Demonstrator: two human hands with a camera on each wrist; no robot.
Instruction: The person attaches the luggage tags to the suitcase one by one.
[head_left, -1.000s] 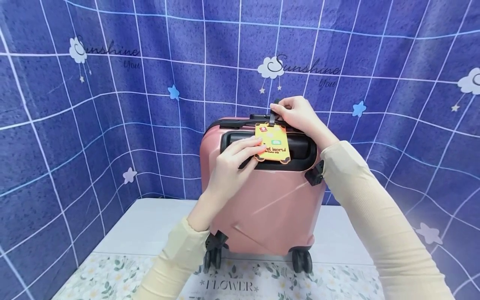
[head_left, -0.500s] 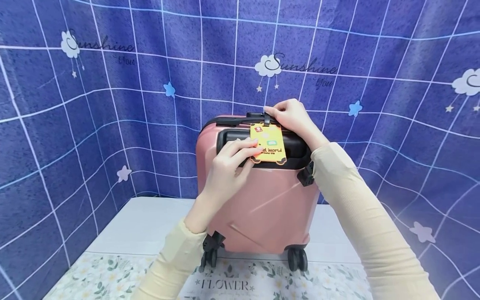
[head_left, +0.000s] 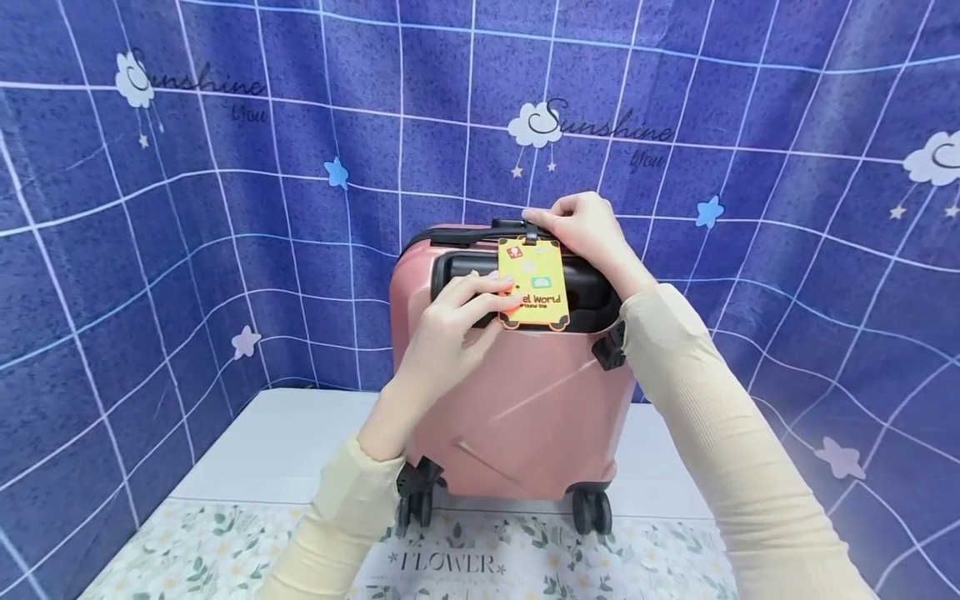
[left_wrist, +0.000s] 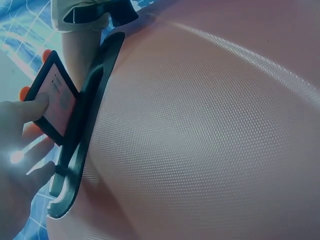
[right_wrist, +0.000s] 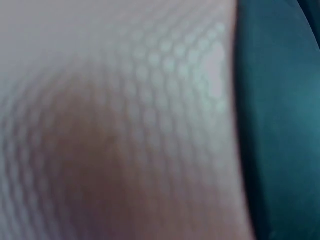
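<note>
A yellow luggage tag (head_left: 534, 292) with printed stickers and lettering hangs at the front of a pink hard-shell suitcase (head_left: 517, 408), before its black handle recess (head_left: 587, 287). My left hand (head_left: 453, 325) pinches the tag's left edge; its thumb (left_wrist: 37, 107) lies on the tag's dark-framed back in the left wrist view. At the suitcase's top edge my right hand (head_left: 588, 229) holds the tag's short black strap (head_left: 531, 237) with curled fingers, partly hidden behind it. The right wrist view shows only the textured shell (right_wrist: 150, 115) and black trim (right_wrist: 280, 120), blurred.
Upright on its black wheels (head_left: 592, 510), the suitcase stands on a white surface (head_left: 292, 433) with a flowered mat (head_left: 225, 550) in front. Behind and at both sides hangs a blue gridded curtain (head_left: 285, 250). Black wrist cameras (head_left: 611, 346) sit close to the suitcase.
My right hand has come down and left with the strap, from above the suitcase to its top edge. My left hand keeps its pinch on the tag. The view has shifted slightly.
</note>
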